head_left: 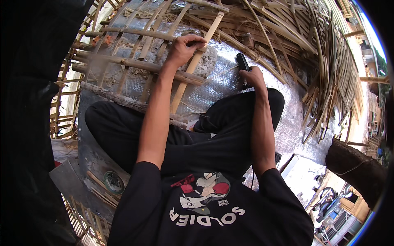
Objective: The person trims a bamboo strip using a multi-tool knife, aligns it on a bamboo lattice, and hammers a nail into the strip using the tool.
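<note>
My left hand (184, 50) is raised over a lattice of bamboo poles and slats, its fingertips pinched together beside an upright pale bamboo slat (189, 78). Whatever those fingers may hold is too small to make out. In my right hand (253, 78) is a black hand tool (242, 62), gripped above my right knee; its exact kind is unclear. Crosswise under my left wrist runs a round bamboo pole (139, 64), and a thinner bamboo pole (137, 33) lies farther away. The pale slat crosses both poles' right ends.
Silvery foil sheeting (287, 110) covers the surface around my crossed legs. A large heap of split bamboo strips (328, 74) lies at the far right. A dark log (357, 172) stands right of me. On the left is a round green-and-white object (113, 182) beside loose sticks.
</note>
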The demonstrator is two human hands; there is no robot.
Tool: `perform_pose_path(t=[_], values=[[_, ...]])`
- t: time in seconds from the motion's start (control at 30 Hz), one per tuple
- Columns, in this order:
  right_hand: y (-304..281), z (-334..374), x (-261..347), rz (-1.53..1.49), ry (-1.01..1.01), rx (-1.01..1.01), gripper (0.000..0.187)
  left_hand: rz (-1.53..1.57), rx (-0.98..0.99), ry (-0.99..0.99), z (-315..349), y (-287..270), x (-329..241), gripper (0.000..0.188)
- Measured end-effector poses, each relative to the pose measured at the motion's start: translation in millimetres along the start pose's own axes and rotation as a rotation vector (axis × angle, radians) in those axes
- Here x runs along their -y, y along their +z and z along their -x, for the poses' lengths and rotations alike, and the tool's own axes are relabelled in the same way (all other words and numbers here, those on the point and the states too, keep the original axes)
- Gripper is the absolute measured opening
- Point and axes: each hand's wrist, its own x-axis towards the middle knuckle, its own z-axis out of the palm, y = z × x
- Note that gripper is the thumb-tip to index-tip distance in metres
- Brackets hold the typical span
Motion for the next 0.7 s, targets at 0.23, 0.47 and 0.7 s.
perform_pose_path(t=[0.23,0.47,0.7], values=[[-2,5,-6,-0.333,-0.027,0.05,0.035,-0.003,-0.014,0.016,-2,1,-3,0.013],[-6,13,0,-0.696,-0.099,0.065,0.036,0.01,-0.005,0.019,-1,1,-3,0.014],[-20,20,10,-1.34,0.009,0.288,0.031,-0.017,0.018,-0.003,0,0,-1,0.015]])
